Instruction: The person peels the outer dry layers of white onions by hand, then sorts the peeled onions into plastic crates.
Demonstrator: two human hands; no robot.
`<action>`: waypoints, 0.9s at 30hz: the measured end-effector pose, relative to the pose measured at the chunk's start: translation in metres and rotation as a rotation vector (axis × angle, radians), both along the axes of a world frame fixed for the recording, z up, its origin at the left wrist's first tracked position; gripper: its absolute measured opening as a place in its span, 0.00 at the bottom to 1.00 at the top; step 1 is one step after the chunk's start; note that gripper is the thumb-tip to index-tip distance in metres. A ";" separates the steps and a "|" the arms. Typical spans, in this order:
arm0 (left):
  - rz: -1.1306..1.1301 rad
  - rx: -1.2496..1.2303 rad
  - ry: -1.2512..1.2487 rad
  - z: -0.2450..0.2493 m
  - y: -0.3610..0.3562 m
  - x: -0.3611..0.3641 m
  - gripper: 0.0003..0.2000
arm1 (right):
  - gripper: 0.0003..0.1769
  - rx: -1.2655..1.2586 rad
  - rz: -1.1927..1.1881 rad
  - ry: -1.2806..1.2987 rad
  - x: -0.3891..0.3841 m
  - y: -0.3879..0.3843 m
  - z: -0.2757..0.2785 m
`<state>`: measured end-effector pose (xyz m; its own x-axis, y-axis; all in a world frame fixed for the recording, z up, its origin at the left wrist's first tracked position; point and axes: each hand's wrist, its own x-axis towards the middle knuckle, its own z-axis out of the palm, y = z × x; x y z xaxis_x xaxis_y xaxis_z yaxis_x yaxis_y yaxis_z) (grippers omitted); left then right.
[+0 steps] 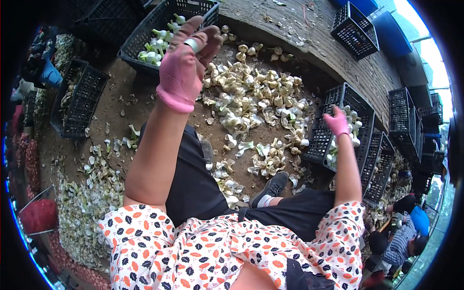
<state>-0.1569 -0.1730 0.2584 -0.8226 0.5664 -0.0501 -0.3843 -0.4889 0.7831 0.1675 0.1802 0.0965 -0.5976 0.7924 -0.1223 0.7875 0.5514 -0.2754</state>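
My left hand (186,67), in a pink glove with dirty fingertips and a white band on one finger, is raised beside a black crate (133,41) holding white garlic bulbs (155,46). Its fingers are apart and nothing shows in them. Toward the right, my right hand (337,122), also gloved in pink, hangs over another black crate (316,137) with pale bulbs (355,126) in it. The fingers there are spread, with nothing seen between them. Between the two crates a heap of garlic bulbs (270,89) and loose skins lies on the ground.
More black crates (379,169) stand at the right, one (355,31) on the ledge at the upper right, and another (77,99) at the left. Peeled skins (84,217) cover the ground at lower left. A person (401,241) in striped clothing is at the lower right.
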 end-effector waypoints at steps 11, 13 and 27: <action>-1.278 -0.604 1.230 -0.029 -0.043 0.139 0.20 | 0.45 -0.203 0.272 -0.005 -0.220 -0.136 -0.178; -1.526 -0.849 1.280 -0.028 -0.046 0.139 0.18 | 0.50 -0.335 0.273 -0.271 -0.243 -0.203 -0.150; -0.915 -0.609 1.285 -0.016 -0.048 0.095 0.21 | 0.10 -0.702 -0.254 0.595 -0.208 -0.060 -0.212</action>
